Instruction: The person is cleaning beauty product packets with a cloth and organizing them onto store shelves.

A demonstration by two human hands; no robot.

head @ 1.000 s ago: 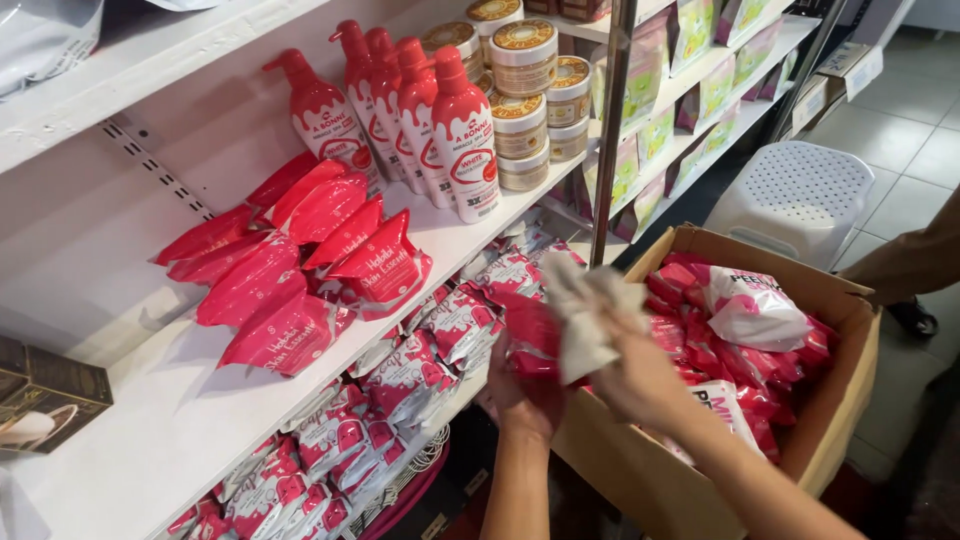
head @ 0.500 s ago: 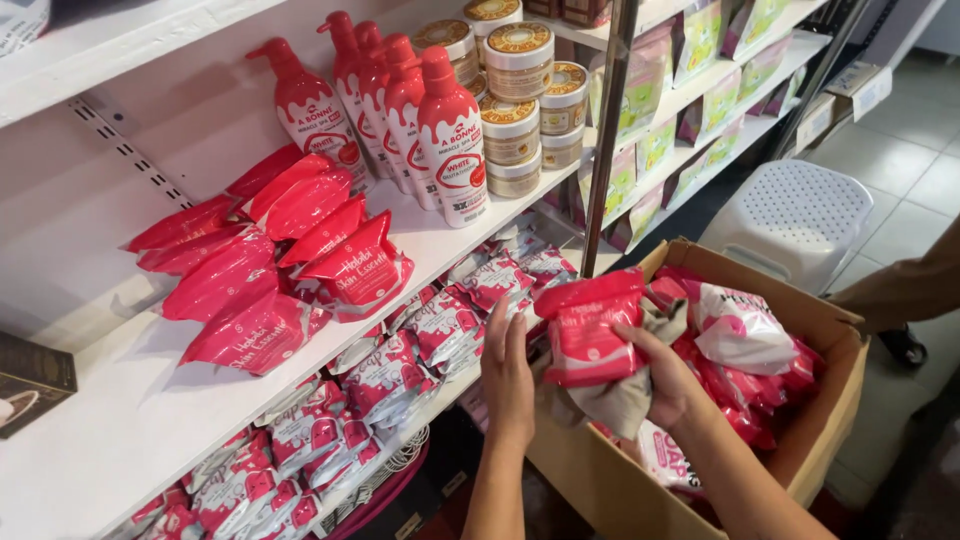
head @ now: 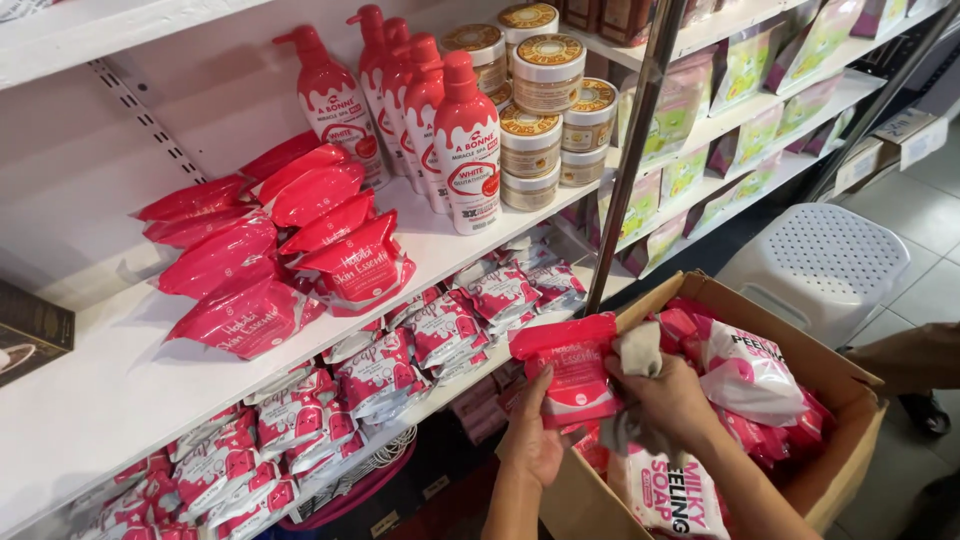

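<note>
Hands come first: our left hand (head: 535, 440) is curled shut around the lower left edge of a red pouch (head: 572, 368), fingers wrapped over its front, holding it upright just above the open cardboard box (head: 840, 455). Our right hand (head: 672, 398) is closed on a grey cloth (head: 638, 352), bunched in the fingers and pressed against the right side of that same pouch, so the two hands sit close together with the pouch between them.

Below the hands, the box is packed with more red and white packets (head: 748, 372), and a white soap packet (head: 668, 495) lies at the near end under our right wrist. Left of the hands, the white shelf (head: 110, 390) carries a stack of matching red pouches (head: 290, 250), lying tilted and overlapping. Behind them stand red pump bottles (head: 466, 140) and stacked round jars (head: 545, 75). A lower shelf holds small pink and white packets (head: 440, 325). A metal upright post (head: 640, 130) rises just behind the pouch we hold. A white perforated stool (head: 815, 265) stands beyond the box.
</note>
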